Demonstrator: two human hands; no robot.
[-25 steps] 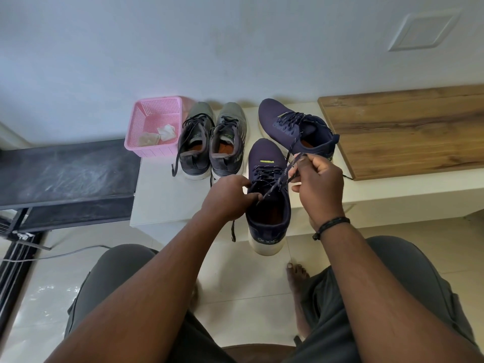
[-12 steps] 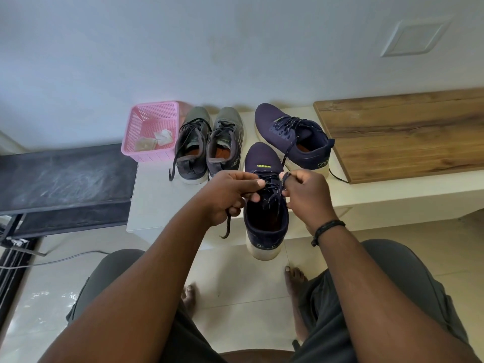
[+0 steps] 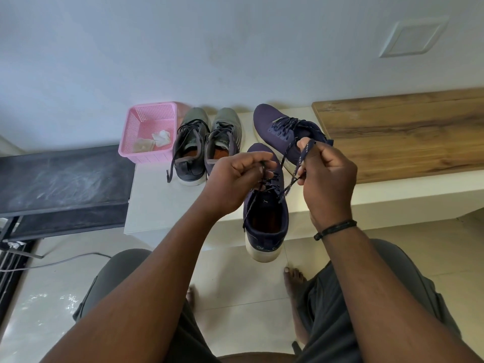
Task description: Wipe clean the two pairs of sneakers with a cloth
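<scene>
The left hand was curled, its fingertips pinching one end of the dark speckled lace just above the tongue of the near navy sneaker. The right hand was curled as well, gripping the other end of that lace, which looped up over its thumb and ran taut down to the eyelets. A black braided bracelet circled the right wrist.

The near navy sneaker stood at the front edge of the white worktop, toe toward the wall, its pale heel jutting out past the edge over the tiled floor. The second navy sneaker lay farther back, near the rear edge, angled with its toe toward the wall and partly hidden behind the right hand. To its left, the pair of grey sneakers stood side by side and touching, toes to the wall, one loose lace trailing down beside the left shoe's heel.

A pink perforated basket sat at the worktop's rear left corner, just beside the grey pair, holding crumpled pale cloths. A wooden board covered the right part of the worktop. The person's bare feet rested on the floor below.
</scene>
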